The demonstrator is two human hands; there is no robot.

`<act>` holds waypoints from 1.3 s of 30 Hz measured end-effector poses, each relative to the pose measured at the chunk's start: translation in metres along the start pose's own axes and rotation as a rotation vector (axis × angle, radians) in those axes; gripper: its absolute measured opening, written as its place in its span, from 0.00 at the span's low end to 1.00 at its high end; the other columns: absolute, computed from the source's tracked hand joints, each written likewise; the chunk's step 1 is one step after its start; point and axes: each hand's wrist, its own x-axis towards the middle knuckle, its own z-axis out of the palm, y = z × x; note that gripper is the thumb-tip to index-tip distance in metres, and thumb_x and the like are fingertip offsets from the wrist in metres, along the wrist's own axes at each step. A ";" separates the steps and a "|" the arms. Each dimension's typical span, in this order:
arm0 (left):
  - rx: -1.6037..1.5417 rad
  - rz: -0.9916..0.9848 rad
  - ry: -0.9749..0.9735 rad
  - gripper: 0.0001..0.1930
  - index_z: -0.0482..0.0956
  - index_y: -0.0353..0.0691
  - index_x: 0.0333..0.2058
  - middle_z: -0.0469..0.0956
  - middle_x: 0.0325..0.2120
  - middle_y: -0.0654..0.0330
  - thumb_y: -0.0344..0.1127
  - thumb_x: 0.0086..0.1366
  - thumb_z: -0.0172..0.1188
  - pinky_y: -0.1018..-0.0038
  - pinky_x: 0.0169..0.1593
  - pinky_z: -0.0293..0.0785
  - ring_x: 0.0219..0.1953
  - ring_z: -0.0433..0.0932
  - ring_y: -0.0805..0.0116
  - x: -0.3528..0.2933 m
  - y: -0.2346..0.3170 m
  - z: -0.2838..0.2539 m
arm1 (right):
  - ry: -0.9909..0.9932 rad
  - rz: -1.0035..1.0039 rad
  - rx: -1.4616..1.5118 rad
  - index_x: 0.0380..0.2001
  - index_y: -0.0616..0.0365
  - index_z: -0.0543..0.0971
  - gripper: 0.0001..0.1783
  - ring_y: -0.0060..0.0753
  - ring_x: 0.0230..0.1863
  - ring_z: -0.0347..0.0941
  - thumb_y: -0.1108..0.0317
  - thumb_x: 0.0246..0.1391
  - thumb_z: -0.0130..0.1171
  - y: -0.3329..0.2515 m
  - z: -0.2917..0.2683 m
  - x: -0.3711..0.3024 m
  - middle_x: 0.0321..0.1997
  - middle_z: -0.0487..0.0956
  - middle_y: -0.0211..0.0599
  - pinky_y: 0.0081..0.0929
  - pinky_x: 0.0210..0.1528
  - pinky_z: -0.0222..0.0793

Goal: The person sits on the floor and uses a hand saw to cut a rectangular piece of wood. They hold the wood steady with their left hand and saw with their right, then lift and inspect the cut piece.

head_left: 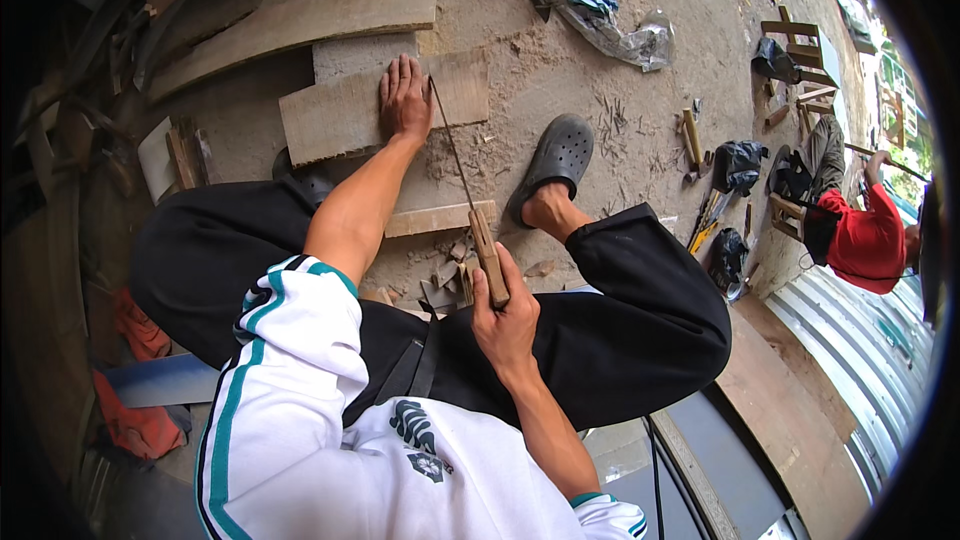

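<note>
My left hand (405,100) lies flat on a wooden board (325,122), fingers stretched toward its far edge, pressing on its top. Wrapped round the wooden handle of a handsaw (484,240) is my right hand (508,320). The saw's thin blade, seen almost edge-on, runs forward from the handle and crosses the board just right of my left hand. Beneath the board's far side shows a pale block (362,52). How deep the blade sits in the wood I cannot tell.
Beyond lies a long plank (300,30). A short wood strip (440,219) and several offcuts (445,275) lie between my feet. Crumpled plastic (640,40) and black bags (738,168) litter the floor. Another person in a red shirt (865,240) sits at the right.
</note>
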 end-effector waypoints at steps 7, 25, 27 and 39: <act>-0.015 -0.034 -0.045 0.27 0.64 0.37 0.65 0.60 0.68 0.53 0.47 0.75 0.41 0.59 0.72 0.47 0.71 0.55 0.55 0.002 -0.001 0.001 | -0.018 0.088 0.042 0.56 0.68 0.73 0.23 0.48 0.41 0.83 0.72 0.58 0.62 0.000 -0.007 0.000 0.41 0.82 0.58 0.32 0.41 0.77; -0.038 0.052 -0.027 0.33 0.63 0.39 0.65 0.56 0.69 0.51 0.18 0.58 0.46 0.61 0.72 0.50 0.71 0.54 0.53 0.017 0.024 -0.004 | 0.127 0.125 0.182 0.56 0.69 0.74 0.23 0.28 0.36 0.83 0.69 0.60 0.61 -0.006 -0.040 0.018 0.37 0.85 0.48 0.23 0.40 0.76; -0.081 0.052 -0.035 0.35 0.63 0.41 0.66 0.56 0.69 0.52 0.16 0.56 0.47 0.62 0.70 0.56 0.70 0.55 0.53 0.017 0.021 -0.006 | 0.128 0.139 0.204 0.56 0.68 0.74 0.23 0.27 0.36 0.82 0.69 0.60 0.61 -0.006 -0.041 0.019 0.37 0.85 0.48 0.23 0.39 0.75; -0.022 0.206 -0.162 0.35 0.63 0.42 0.65 0.56 0.69 0.55 0.11 0.57 0.46 0.67 0.65 0.69 0.69 0.58 0.57 0.025 0.036 -0.014 | 0.139 0.153 0.226 0.56 0.67 0.74 0.23 0.24 0.33 0.80 0.68 0.60 0.62 -0.006 -0.040 0.021 0.35 0.85 0.44 0.22 0.38 0.74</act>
